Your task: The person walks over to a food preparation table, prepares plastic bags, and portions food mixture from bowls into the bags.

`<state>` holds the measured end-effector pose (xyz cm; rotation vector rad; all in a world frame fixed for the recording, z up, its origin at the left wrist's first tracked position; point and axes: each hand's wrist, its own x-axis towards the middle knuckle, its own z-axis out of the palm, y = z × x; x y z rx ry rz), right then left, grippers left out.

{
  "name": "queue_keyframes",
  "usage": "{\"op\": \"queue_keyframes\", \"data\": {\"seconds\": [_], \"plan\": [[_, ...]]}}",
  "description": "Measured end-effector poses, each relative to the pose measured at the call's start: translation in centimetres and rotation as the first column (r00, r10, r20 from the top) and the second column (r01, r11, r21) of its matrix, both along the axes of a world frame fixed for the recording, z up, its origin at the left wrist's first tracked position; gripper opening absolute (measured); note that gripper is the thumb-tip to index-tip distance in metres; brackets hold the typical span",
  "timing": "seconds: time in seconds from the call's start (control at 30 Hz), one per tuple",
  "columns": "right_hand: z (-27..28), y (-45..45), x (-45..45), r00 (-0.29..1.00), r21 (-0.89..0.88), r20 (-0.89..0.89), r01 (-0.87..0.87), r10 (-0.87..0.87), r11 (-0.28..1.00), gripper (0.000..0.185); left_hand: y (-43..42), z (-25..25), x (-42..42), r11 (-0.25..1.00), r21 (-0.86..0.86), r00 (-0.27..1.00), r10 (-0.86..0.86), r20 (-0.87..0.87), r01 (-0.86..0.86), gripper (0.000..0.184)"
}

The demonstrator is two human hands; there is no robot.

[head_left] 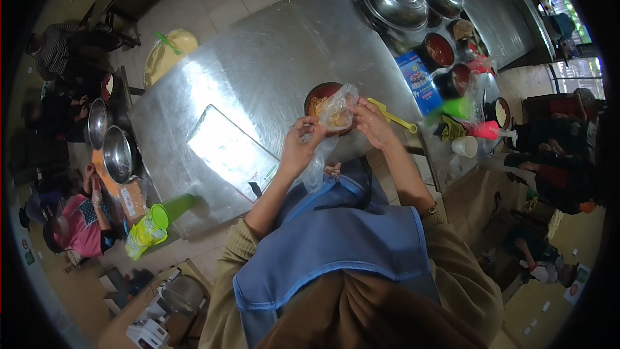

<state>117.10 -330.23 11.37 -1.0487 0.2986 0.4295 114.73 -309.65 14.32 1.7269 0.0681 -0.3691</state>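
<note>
A clear plastic bag (340,107) is held between my two hands above a dark red bowl (309,98). My left hand (305,143) pinches the bag's near left side. The fingers of my right hand (371,123) are on its right edge. Orange-brown shredded food (316,106) lies in the bowl, partly covered by the bag. A yellow plastic utensil (395,117) rests just beyond my right hand. More clear plastic (314,174) hangs below my left wrist, near the table's front edge.
A shiny rectangular tray or sheet (226,145) lies on the steel table (290,32). To the right are metal bowls (395,3), a blue box (418,83) and a white cup (464,147). A green tumbler (173,209) is at the left edge. Other people work on both sides.
</note>
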Motion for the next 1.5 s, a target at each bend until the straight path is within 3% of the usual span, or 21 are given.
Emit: {"op": "queue_keyframes", "data": {"seconds": [0.07,0.2,0.23,0.3,0.4,0.5,0.6,0.7,0.8,0.9,1.0,1.1,1.2,1.3,1.4,1.5], "plan": [[0.3,0.6,-0.6,1.000,-0.037,0.015,0.008,-0.008,0.999,0.031,-1.0,-1.0,0.4,0.999,0.039,0.992,0.028,0.127,-0.033,0.031],[1.0,0.7,-1.1,0.998,-0.154,0.017,-0.049,0.052,0.987,0.030,-1.7,-1.6,0.8,0.973,0.219,0.983,0.035,0.180,-0.075,0.025],[1.2,1.0,-1.2,0.987,-0.334,0.153,0.089,-0.039,0.938,0.027,-1.8,-1.4,0.8,0.956,0.279,0.980,0.032,0.196,-0.087,0.024],[1.6,1.8,-1.6,0.885,-0.585,0.448,0.396,-0.126,0.708,0.023,-1.8,-1.1,0.8,0.928,0.357,0.973,0.025,0.230,-0.109,0.023],[4.3,1.3,-2.2,0.823,-0.657,0.564,0.499,-0.069,0.565,0.024,-1.8,-0.3,0.7,0.908,0.401,0.966,0.018,0.257,-0.123,0.023],[5.0,1.4,-3.4,0.883,-0.750,0.431,0.238,0.183,0.617,0.022,-2.0,0.3,0.8,0.899,0.426,0.961,-0.019,0.274,-0.104,0.023],[2.7,2.6,-3.1,0.884,-0.698,0.443,0.234,0.150,0.677,0.019,-2.4,0.7,0.5,0.888,0.453,0.937,-0.088,0.338,-0.080,0.020],[1.8,2.0,-2.1,0.997,-0.330,0.069,-0.011,0.036,0.944,0.015,-2.7,1.4,-0.1,0.869,0.493,0.924,-0.151,0.352,-0.045,0.017],[1.4,1.7,-1.6,0.998,-0.119,-0.044,0.030,-0.036,0.992,0.013,-2.9,1.5,-0.5,0.837,0.547,0.912,-0.213,0.351,-0.015,0.017],[2.7,4.1,-1.3,0.921,0.121,-0.110,0.385,-0.373,0.915,0.014,-3.3,1.4,-0.8,0.807,0.591,0.896,-0.262,0.358,0.000,0.017],[-0.6,4.1,-2.1,0.930,0.233,-0.070,0.367,-0.360,0.901,0.019,-3.7,1.0,-0.9,0.801,0.598,0.869,-0.281,0.408,-0.022,0.018],[-1.5,4.2,-2.2,0.933,0.201,-0.177,0.347,-0.314,0.916,0.027,-4.0,1.2,-0.8,0.819,0.573,0.846,-0.274,0.457,-0.044,0.018],[-2.1,3.7,-2.1,0.969,0.232,-0.123,0.238,-0.214,0.943,0.034,-4.2,1.0,-0.8,0.819,0.572,0.846,-0.272,0.459,-0.048,0.018],[-2.6,3.8,-1.7,0.959,0.377,-0.094,0.282,-0.267,0.882,0.044,-4.2,0.1,-0.9,0.808,0.588,0.854,-0.287,0.433,-0.027,0.018],[0.3,4.1,-1.5,0.960,0.436,-0.013,0.256,-0.279,0.863,0.044,-4.1,-0.2,-0.8,0.815,0.579,0.859,-0.294,0.418,-0.003,0.017],[-0.3,4.2,-1.9,0.969,0.282,0.043,0.222,-0.244,0.933,0.044,-4.2,0.3,-0.8,0.822,0.569,0.858,-0.284,0.428,-0.012,0.017]]}}
